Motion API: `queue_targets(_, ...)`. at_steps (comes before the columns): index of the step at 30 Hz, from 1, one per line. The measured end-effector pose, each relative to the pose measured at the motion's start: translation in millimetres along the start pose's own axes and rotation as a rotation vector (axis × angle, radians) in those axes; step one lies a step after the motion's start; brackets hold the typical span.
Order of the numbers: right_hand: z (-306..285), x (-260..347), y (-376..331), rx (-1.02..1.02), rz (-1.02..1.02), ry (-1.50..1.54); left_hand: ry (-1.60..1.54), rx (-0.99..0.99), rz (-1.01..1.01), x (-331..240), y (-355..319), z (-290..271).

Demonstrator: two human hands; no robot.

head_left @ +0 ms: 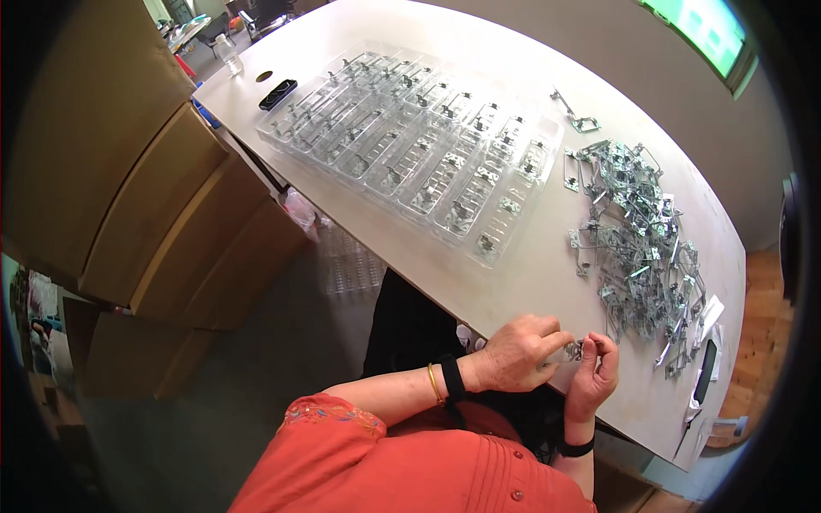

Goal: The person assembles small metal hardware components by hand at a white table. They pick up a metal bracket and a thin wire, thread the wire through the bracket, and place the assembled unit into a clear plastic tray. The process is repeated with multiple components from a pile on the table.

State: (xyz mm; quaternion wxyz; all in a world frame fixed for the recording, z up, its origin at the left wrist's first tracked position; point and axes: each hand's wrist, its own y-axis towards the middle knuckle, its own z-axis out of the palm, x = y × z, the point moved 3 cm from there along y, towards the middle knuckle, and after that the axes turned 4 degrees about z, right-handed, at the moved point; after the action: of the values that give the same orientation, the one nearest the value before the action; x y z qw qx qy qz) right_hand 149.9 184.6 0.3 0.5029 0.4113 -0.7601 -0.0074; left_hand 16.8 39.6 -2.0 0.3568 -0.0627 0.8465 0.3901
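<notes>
Close to the table's near edge, my left hand [523, 352] and my right hand [593, 376] meet with bent, pinching fingers. Between them is a small metal fitting [575, 350], gripped from both sides and partly covered by fingertips. Just beyond my right hand lies a tangled heap of silvery metal brackets [637, 244] with thin rods and small plates. Farther to the left, a clear plastic tray [491, 260] is divided into long compartments, with similar metal pieces lying in them.
Beyond the heap lies a loose bracket [585, 125]. A black-handled tool [705, 372] rests at the table's right edge. A black oblong object [278, 94] and a clear bottle [227, 53] stand at the far left. Cardboard boxes [171, 222] are stacked left of the table [428, 286].
</notes>
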Motion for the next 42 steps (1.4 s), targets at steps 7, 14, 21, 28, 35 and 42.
queue_targets(7, 0, 4, 0, 0.01, -0.07, -0.049, -0.002, 0.005, -0.009, 1, 0, 2)
queue_targets(14, 1, 11, 2, 0.02, -0.115, -0.088, -0.009, 0.015, -0.011, -1, 0, 1)
queue_targets(21, -3, 5, 0, 0.042, -0.043, -0.033, -0.006, 0.021, -0.012, 0, -1, 2)
queue_targets(28, 1, 9, 0, 0.004, -0.106, -0.066, -0.008, 0.022, -0.008, -1, -1, 1)
queue_targets(35, -3, 8, -1, 0.017, -0.075, -0.042, 0.004, 0.023, -0.005, -2, -1, 1)
queue_targets(42, 1, -1, -4, 0.005, 0.029, 0.138, 0.02, 0.015, -0.004, 0, -2, 3)
